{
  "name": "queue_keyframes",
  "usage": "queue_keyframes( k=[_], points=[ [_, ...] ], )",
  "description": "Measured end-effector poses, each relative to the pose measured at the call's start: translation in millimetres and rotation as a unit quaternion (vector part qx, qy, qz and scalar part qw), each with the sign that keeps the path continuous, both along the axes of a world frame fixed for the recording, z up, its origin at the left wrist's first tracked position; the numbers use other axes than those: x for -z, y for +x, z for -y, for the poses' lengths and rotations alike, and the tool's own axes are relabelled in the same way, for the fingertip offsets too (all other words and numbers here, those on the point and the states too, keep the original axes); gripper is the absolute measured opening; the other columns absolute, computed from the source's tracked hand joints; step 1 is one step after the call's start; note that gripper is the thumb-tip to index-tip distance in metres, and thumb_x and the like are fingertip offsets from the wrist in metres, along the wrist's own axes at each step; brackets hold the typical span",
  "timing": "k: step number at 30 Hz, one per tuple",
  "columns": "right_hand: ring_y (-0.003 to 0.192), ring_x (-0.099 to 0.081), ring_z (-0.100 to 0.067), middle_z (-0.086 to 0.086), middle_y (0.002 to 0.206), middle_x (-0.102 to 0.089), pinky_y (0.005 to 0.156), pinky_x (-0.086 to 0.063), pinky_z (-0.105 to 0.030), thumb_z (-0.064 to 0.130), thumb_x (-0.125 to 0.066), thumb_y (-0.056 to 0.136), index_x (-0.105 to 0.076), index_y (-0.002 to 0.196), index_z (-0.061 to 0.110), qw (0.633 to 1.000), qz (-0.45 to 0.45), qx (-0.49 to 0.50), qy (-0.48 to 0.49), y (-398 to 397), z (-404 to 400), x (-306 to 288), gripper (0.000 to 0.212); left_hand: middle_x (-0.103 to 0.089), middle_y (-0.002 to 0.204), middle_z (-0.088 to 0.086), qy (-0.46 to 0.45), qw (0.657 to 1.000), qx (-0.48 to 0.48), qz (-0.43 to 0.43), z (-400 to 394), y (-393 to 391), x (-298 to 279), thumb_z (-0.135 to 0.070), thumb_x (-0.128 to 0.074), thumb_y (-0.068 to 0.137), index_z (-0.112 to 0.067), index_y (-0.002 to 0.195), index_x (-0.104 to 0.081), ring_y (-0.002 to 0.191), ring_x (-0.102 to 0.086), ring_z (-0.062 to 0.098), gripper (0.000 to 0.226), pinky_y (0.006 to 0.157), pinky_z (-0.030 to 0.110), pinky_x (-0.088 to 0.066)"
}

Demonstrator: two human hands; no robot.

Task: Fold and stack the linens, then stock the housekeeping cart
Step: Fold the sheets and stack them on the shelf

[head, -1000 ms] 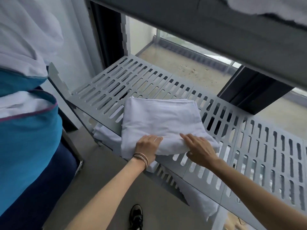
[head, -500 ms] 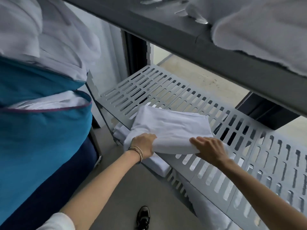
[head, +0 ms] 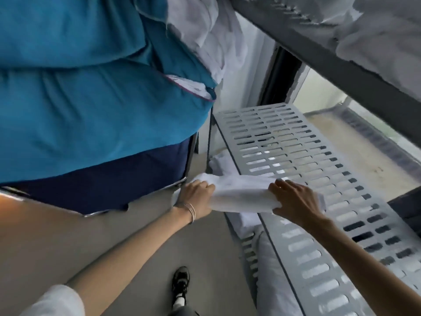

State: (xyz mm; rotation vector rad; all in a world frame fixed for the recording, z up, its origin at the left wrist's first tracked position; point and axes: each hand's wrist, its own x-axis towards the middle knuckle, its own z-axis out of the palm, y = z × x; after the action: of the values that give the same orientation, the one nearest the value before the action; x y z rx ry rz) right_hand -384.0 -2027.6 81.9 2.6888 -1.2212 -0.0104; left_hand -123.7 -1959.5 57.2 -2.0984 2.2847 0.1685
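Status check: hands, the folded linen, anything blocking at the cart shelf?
Left hand and right hand both grip the folded white linen. Linen at the near corner of the slotted shelf, overhanging its edge. Blue laundry bag hangs close on the left.

Hotel housekeeping area: slotted cart shelf (head: 296,142), linens (head: 241,195).

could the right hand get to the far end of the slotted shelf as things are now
Probably yes: the slotted shelf looks bare beyond the folded linen, but the right hand is gripping that linen with the left hand.

laundry bag (head: 91,99) — cut off top, left | lower-shelf linens (head: 273,281) — mostly hidden
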Motion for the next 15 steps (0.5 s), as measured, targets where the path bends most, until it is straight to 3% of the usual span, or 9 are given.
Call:
queue_keyframes(
  k=[3, 6, 8, 10, 15],
  points=[
    [0.058, -0.061, -0.019, 0.001, 0.071, -0.059, 0.038, -0.042, -0.024, 0.036, -0.089, 0.025, -0.064, 0.074, 0.017, 0.996, -0.017, -0.093, -0.001, 47, -19, -9, 0.058, -0.053, 0.118, 0.003, 0.031, 0.996, -0.087, -0.016, -59, 29, -5, -0.031, -0.062, 0.078, -0.016, 0.116, -0.055, 0.113, -0.050, 0.024, 0.041, 0.086, 0.035, -0.044],
    [0.056, -0.060, -0.019, 0.000, 0.067, -0.058, 0.041, -0.043, -0.023, 0.035, -0.086, 0.023, -0.065, 0.071, 0.016, 0.978, -0.040, -0.204, 0.012, 101, -42, -3, 0.055, -0.051, 0.111, 0.002, 0.063, 0.981, -0.182, -0.015, -129, 56, -7, -0.035, -0.062, 0.077, -0.017, 0.113, -0.057, 0.106, -0.052, 0.023, 0.041, 0.077, 0.030, -0.044],
    [0.053, -0.059, -0.020, 0.000, 0.063, -0.057, 0.046, -0.045, -0.024, 0.034, -0.083, 0.022, -0.065, 0.069, 0.016, 0.959, -0.064, -0.275, 0.024, 138, -64, 7, 0.054, -0.052, 0.110, 0.001, 0.084, 0.967, -0.240, -0.014, -179, 71, -6, -0.032, -0.061, 0.076, -0.017, 0.110, -0.056, 0.104, -0.052, 0.023, 0.038, 0.073, 0.028, -0.039],
    [0.052, -0.059, -0.019, 0.002, 0.061, -0.057, 0.047, -0.046, -0.022, 0.036, -0.081, 0.020, -0.065, 0.068, 0.018, 0.934, -0.088, -0.343, 0.041, 174, -96, 17, 0.053, -0.054, 0.113, 0.001, 0.096, 0.948, -0.301, -0.020, -233, 84, -4, -0.029, -0.062, 0.074, -0.019, 0.112, -0.054, 0.107, -0.052, 0.023, 0.041, 0.079, 0.030, -0.043],
    [0.050, -0.056, -0.016, 0.004, 0.063, -0.054, 0.039, -0.036, -0.020, 0.036, -0.077, 0.025, -0.061, 0.068, 0.022, 0.866, -0.125, -0.482, 0.056, 256, -201, 25, 0.049, -0.055, 0.116, 0.003, 0.126, 0.891, -0.435, -0.039, -380, 99, 6, -0.029, -0.066, 0.073, -0.017, 0.115, -0.046, 0.109, -0.051, 0.024, 0.048, 0.082, 0.033, -0.045]
  ],
)
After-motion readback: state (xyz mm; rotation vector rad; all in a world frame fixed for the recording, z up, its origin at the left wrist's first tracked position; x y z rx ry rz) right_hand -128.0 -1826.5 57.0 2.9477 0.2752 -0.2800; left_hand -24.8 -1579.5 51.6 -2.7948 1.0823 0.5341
